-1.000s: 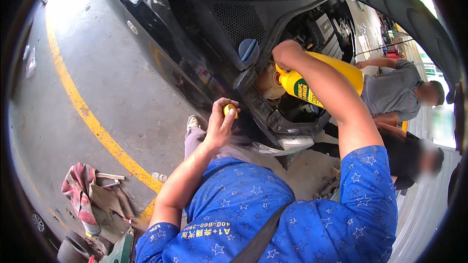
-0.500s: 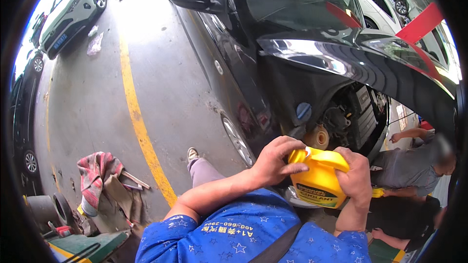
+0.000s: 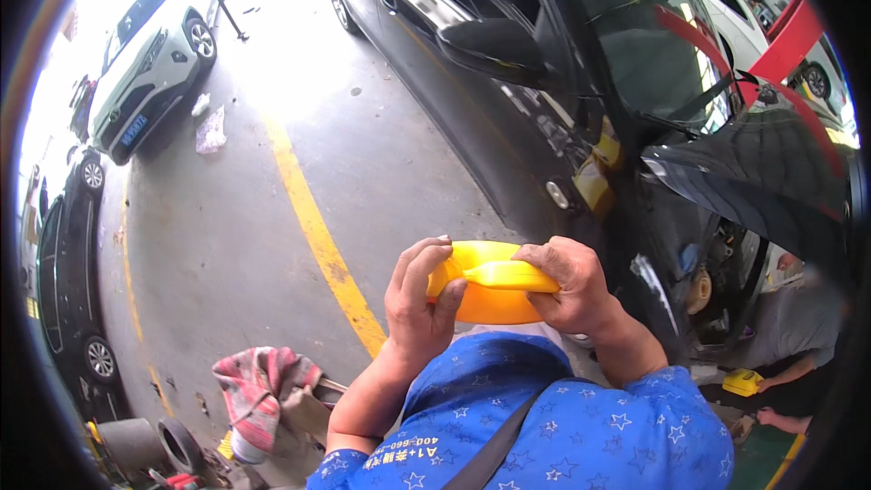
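A yellow plastic jug [image 3: 499, 310] is held up in front of my chest, its moulded handle facing up. My left hand [image 3: 419, 298] is closed round the neck end, fingers and thumb over the cap area, so the cap itself is hidden. My right hand [image 3: 573, 289] grips the other end, where the handle meets the body. Off to the right of the jug, a black car [image 3: 508, 136] has its hood raised. In its engine bay sits a tan round filler opening [image 3: 699, 291].
At the right, another person's hand [image 3: 787, 376] holds a smaller yellow container [image 3: 742, 382]. A striped cloth [image 3: 263, 390] hangs at the lower left, near a loose tyre [image 3: 180, 445]. A white car [image 3: 150, 68] stands beyond the yellow floor line [image 3: 318, 227].
I have turned left, away from the engine bay, carrying the jug along. The jug is tilted so its top faces up and its label no longer shows.
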`<state>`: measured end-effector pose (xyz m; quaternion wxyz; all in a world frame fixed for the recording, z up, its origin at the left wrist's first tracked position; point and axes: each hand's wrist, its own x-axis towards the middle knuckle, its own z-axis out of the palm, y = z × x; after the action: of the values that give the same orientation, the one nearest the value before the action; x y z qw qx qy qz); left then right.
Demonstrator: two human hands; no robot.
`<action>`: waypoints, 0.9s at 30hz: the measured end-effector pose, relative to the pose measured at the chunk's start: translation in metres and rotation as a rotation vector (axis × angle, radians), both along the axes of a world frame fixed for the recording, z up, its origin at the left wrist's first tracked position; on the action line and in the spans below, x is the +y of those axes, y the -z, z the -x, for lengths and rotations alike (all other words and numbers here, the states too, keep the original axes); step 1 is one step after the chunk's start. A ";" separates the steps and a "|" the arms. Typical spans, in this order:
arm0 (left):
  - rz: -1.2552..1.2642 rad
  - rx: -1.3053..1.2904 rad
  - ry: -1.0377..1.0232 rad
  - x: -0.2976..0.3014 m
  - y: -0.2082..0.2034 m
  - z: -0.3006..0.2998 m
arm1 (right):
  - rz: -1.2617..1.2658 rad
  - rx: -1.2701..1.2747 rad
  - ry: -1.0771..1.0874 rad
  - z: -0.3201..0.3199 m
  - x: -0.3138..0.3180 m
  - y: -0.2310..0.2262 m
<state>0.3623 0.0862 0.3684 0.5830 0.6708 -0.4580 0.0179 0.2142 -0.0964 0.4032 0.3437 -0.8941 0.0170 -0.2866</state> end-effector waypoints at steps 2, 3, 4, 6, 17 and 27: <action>-0.049 0.032 0.068 0.008 -0.003 -0.057 | -0.002 -0.045 -0.020 -0.053 0.005 0.001; -0.058 0.015 0.146 0.009 -0.005 -0.090 | 0.010 -0.050 -0.016 -0.079 0.005 0.001; -0.045 0.018 0.282 0.008 -0.004 -0.125 | -0.008 -0.059 -0.019 -0.103 0.005 0.005; -0.012 0.038 0.544 0.001 0.003 -0.197 | -0.040 -0.065 -0.031 -0.155 0.000 0.017; 0.152 0.023 0.322 -0.075 0.003 -0.532 | -0.143 -0.307 -0.140 -0.505 -0.093 0.049; 0.077 0.409 0.513 -0.118 0.012 -0.829 | -0.317 -0.201 -0.207 -0.805 -0.161 0.034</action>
<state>1.1913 -0.0316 0.3560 0.6734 0.5008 -0.4844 -0.2473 1.0197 -0.2576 0.3690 0.5077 -0.7927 -0.0646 -0.3312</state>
